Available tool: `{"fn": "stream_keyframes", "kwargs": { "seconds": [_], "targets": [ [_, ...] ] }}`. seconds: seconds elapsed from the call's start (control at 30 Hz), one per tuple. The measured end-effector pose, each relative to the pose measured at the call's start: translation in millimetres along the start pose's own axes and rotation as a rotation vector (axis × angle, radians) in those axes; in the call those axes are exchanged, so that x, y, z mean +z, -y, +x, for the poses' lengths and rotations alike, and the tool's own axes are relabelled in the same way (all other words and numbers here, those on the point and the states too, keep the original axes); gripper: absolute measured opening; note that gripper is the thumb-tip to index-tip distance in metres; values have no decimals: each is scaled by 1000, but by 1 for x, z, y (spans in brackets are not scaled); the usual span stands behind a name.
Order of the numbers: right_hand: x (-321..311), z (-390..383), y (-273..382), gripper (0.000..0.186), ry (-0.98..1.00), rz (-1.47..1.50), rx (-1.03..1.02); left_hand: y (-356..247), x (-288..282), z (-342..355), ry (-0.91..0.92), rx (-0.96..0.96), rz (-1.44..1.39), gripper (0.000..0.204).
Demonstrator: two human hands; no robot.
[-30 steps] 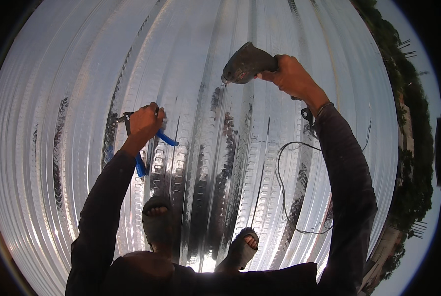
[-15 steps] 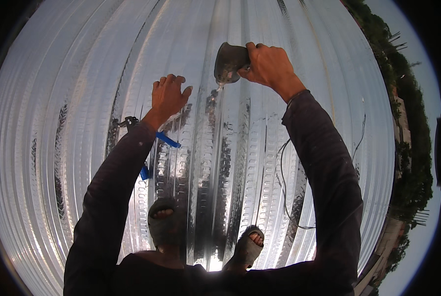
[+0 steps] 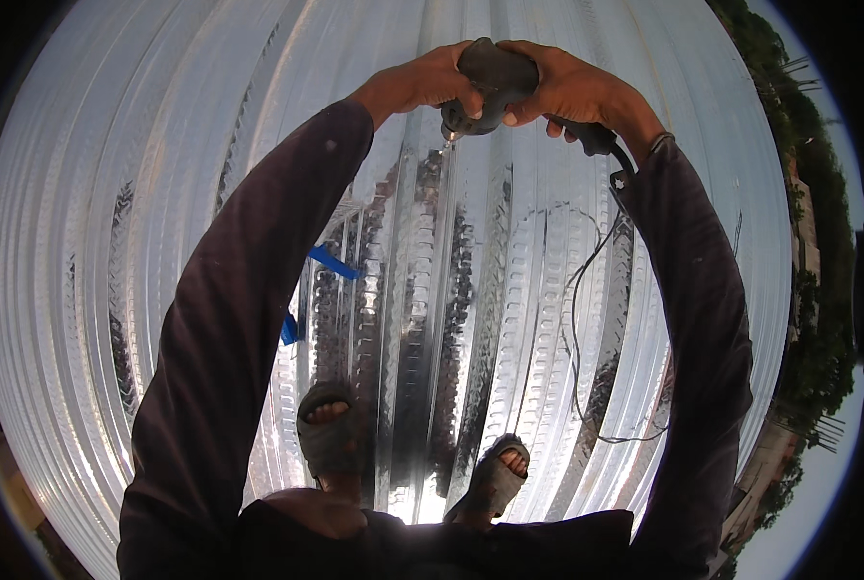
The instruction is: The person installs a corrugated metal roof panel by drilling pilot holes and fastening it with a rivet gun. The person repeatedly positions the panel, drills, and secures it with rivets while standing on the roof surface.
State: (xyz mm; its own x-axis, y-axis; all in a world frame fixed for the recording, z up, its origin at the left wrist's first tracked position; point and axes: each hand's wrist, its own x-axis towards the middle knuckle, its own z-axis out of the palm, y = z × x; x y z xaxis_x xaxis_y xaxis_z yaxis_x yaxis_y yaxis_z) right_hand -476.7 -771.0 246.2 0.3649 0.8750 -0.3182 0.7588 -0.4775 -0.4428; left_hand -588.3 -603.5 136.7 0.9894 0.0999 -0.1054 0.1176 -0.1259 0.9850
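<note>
Left hand (image 3: 420, 83), free above the ribbed metal sheeting (image 3: 335, 48) earlier, now clasps the dark drill (image 3: 499, 75) from left; right hand (image 3: 575, 89) stays clamped on it. Blue handles (image 3: 334, 263) lie nearer.

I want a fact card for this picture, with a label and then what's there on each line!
Right hand: grips the dark power drill from the right
Left hand: clasps the drill's body from the left
Drill tip: at the shiny ribbed metal sheets; can't tell if it touches
Black cord: loops over the sheets, on the right
Blue-handled tool: partly hidden by the dark left sleeve
Feet: open-toed sandals
Far right: green trees
</note>
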Motion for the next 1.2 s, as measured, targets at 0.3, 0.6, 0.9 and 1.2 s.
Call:
{"fn": "stream_keyframes", "kwargs": {
  "seconds": [0.3, 0.6, 0.9, 1.2],
  "targets": [
    [3, -14, 15, 77, -36, 91, -64, -1, -3, -4, -28, 38, 62, 73],
    [-4, -9, 20, 77, -86, 27, 26, -8, -8, 1, 21, 88, 82, 66],
    [-33, -31, 35, 71, -42, 84, 20, -7, -14, 13, 53, 207, 190, 72],
    [-25, -108, -24, 59, -314, 346, 100, -39, 45, 27, -95, 359, 78, 76]
  ]
}}
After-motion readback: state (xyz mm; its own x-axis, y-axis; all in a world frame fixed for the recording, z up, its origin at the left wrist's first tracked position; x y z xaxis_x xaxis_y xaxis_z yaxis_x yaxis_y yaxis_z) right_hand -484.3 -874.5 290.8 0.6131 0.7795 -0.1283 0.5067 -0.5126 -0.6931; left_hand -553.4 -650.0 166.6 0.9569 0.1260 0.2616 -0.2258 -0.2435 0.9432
